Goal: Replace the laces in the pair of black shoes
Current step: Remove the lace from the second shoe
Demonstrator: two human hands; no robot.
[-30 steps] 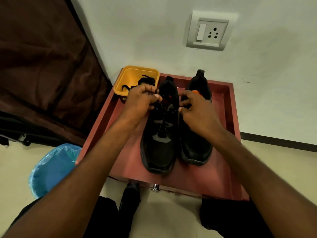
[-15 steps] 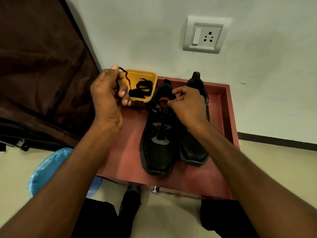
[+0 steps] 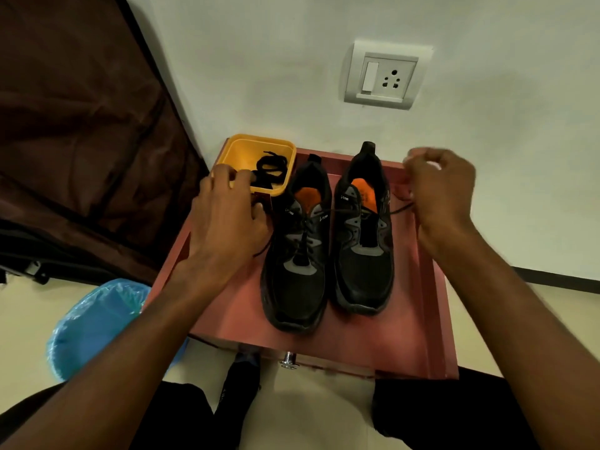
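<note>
Red tray (image 3: 422, 319), black shoes (image 3: 298, 264); right hand (image 3: 441, 193) fingers pinching lace (image 3: 401, 209), left hand (image 3: 227, 219) fingers spread beside shoes

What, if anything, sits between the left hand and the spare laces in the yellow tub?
Nothing visible does. The left hand hovers at the yellow tub's near rim, fingers spread, and the spare laces lie uncovered inside, beside the fingertips.

Two black shoes are set side by side, toes toward the viewer, on a red tray (image 3: 418, 336). The left shoe (image 3: 297, 254) is partly laced; its lace (image 3: 344, 210) is drawn taut across the unlaced right shoe (image 3: 363, 254). Loose black laces (image 3: 269, 172) are coiled in a yellow tub (image 3: 233, 151).
</note>
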